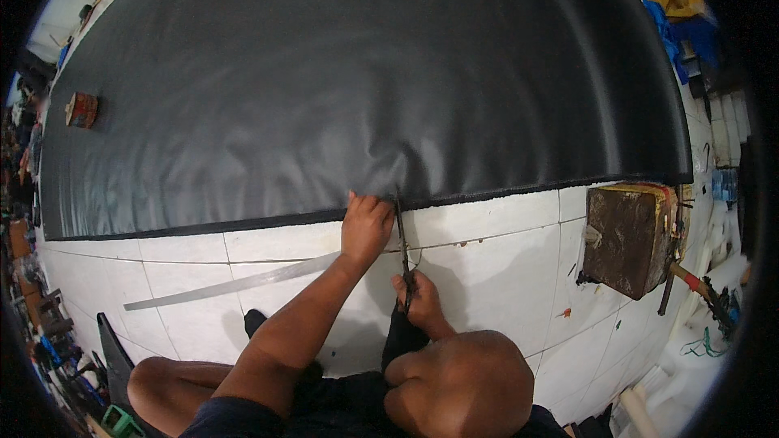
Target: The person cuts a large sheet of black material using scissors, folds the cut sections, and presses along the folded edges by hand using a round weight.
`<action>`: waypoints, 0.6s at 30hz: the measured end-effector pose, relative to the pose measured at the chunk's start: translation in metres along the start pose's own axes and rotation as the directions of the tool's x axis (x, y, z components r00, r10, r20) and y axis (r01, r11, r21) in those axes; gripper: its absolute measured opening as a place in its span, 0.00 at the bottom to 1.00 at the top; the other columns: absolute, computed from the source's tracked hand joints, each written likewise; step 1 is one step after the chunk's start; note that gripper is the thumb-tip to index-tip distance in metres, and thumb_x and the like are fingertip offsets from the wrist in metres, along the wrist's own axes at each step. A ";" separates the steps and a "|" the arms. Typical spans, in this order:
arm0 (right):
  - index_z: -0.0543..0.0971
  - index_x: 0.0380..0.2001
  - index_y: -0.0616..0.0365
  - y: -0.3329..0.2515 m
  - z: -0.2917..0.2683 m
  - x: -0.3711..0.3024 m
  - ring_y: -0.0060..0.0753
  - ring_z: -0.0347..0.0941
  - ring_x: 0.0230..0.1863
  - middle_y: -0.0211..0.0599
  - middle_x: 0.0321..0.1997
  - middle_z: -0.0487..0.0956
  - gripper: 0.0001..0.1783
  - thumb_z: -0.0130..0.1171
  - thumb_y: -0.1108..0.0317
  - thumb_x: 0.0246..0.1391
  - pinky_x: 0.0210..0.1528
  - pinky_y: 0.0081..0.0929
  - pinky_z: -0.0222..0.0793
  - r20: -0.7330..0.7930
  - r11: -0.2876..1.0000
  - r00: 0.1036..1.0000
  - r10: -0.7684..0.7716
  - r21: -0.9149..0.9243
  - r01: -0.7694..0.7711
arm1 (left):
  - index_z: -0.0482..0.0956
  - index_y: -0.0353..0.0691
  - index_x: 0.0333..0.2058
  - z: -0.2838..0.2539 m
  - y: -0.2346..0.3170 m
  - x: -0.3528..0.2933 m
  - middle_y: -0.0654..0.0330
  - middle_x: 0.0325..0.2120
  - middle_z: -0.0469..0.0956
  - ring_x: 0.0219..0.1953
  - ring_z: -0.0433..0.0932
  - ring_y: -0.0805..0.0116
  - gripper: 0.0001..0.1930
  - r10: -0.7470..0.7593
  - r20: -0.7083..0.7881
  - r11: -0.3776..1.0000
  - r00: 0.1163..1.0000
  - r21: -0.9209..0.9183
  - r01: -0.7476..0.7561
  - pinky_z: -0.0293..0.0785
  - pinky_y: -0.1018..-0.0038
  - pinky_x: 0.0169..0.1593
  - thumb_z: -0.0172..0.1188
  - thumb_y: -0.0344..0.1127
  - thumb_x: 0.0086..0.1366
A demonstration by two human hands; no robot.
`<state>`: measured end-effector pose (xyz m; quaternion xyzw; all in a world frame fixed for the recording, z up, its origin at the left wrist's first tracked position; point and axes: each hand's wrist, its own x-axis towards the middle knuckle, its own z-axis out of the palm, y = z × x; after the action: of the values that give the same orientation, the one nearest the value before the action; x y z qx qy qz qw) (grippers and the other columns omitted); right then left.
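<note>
A large sheet of black leather-like material [324, 97] is spread over the floor ahead of me, its near edge running across the view. My left hand [367, 225] is closed on that edge, fingers over the top of the material. Just right of it, my right hand [420, 298] grips a pair of long dark scissors [402, 245] by the handles. The blades point away from me and their tips reach the sheet's edge, where the material puckers upward. How far apart the blades are is hard to make out.
On the sheet's left part stands a small reddish tin [82, 110]. A long flat metal strip [235, 282] lies on the white tiled floor [503, 264] at left. To the right is a worn brown box [623, 237] with tools beside it. Clutter lines both sides.
</note>
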<state>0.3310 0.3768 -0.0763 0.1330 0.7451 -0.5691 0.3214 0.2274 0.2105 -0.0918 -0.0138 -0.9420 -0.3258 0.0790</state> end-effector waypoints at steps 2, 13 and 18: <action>0.71 0.24 0.61 0.002 0.004 0.000 0.29 0.69 0.24 0.35 0.18 0.71 0.24 0.59 0.50 0.59 0.30 0.34 0.66 -0.015 1.000 1.000 0.001 -0.031 -0.001 | 0.82 0.40 0.32 -0.001 -0.004 -0.004 0.58 0.30 0.75 0.39 0.74 0.54 0.05 -0.001 0.016 1.000 1.000 0.006 0.001 0.63 0.47 0.62 0.64 0.29 0.54; 0.71 0.25 0.61 -0.009 0.007 0.050 0.33 0.70 0.19 0.35 0.16 0.72 0.23 0.58 0.50 0.60 0.25 0.32 0.65 -0.066 0.978 0.977 -0.204 -0.062 0.200 | 0.82 0.39 0.32 0.001 -0.007 -0.006 0.58 0.29 0.76 0.39 0.75 0.54 0.05 0.008 0.028 0.998 1.000 -0.063 -0.006 0.60 0.48 0.64 0.61 0.28 0.56; 0.70 0.24 0.59 -0.017 0.010 0.063 0.23 0.67 0.16 0.29 0.14 0.70 0.23 0.56 0.50 0.62 0.20 0.24 0.63 -0.079 0.983 0.985 -0.156 -0.110 0.146 | 0.81 0.39 0.35 -0.005 -0.009 -0.004 0.56 0.34 0.77 0.42 0.75 0.54 0.07 0.017 0.111 0.999 0.994 -0.035 -0.013 0.59 0.48 0.64 0.58 0.29 0.57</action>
<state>0.2771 0.3514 -0.1046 0.0837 0.7949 -0.5459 0.2511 0.2314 0.2000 -0.0943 -0.0404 -0.9391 -0.3400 0.0287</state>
